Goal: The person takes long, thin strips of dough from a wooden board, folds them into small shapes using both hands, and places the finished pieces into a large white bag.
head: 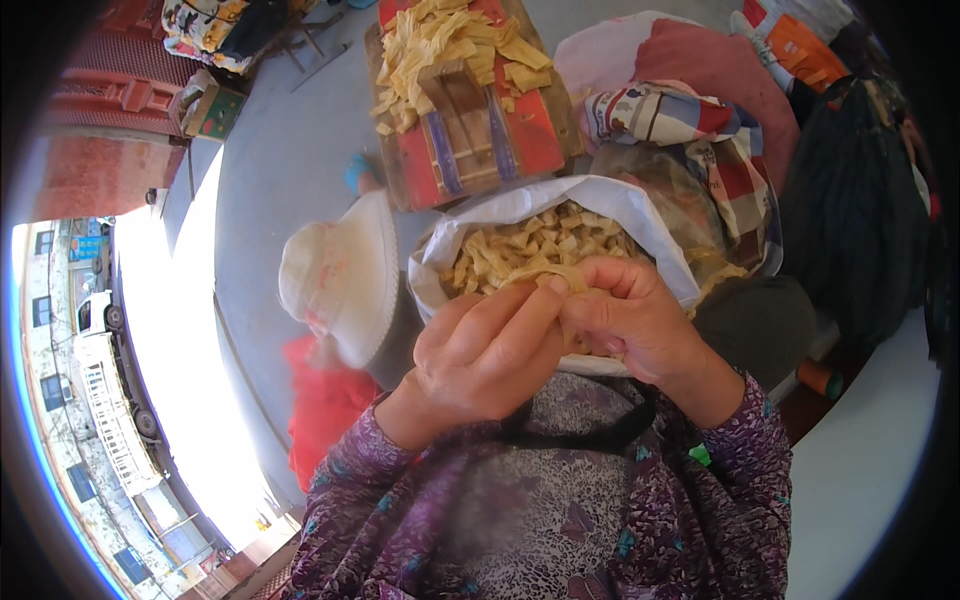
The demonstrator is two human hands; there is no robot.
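Both hands meet over an open white sack (pixel 495 201) in front of me. My left hand (pixel 491 352) and my right hand (pixel 637 322) pinch a yellowish flat strip (pixel 566 276) between their fingertips; part of it is hidden behind the fingers. Inside the sack lie several small folded yellowish pieces (pixel 570 225). Beyond it a red board (pixel 409 176) carries a heap of loose yellowish strips (pixel 442 37). A wooden block (pixel 457 97) with blue printed bands along its sides rests on that board.
At left is a person in a white brimmed hat (pixel 337 277) and red clothing (pixel 322 405). Checked cloth (pixel 727 172) and a pink-and-red bundle (pixel 675 45) lie right of the board. A dark bag (pixel 862 210) and a thread spool (pixel 819 377) are farther right. A truck (pixel 112 390) stands outside.
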